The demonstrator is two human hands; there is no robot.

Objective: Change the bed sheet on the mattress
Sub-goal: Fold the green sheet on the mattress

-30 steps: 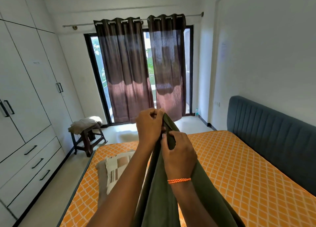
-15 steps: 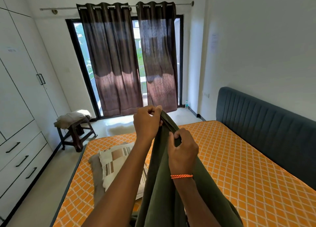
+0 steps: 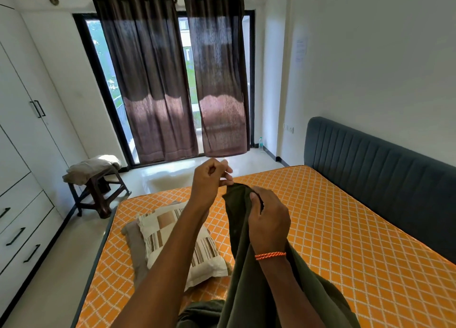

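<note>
Dark green bed sheet: centre frame, hanging over bare orange mattress | right hand: fingers curled, gripping its top edge | left hand: fingertips pinched together at the corner (contact unclear) | striped pillow: lower left.

The bare mattress, orange with a white diamond grid, butts against the dark padded headboard. On the side far from the headboard lies a patchwork-striped pillow atop a grey pillow. Dark green sheet bunches on its near edge.
</note>
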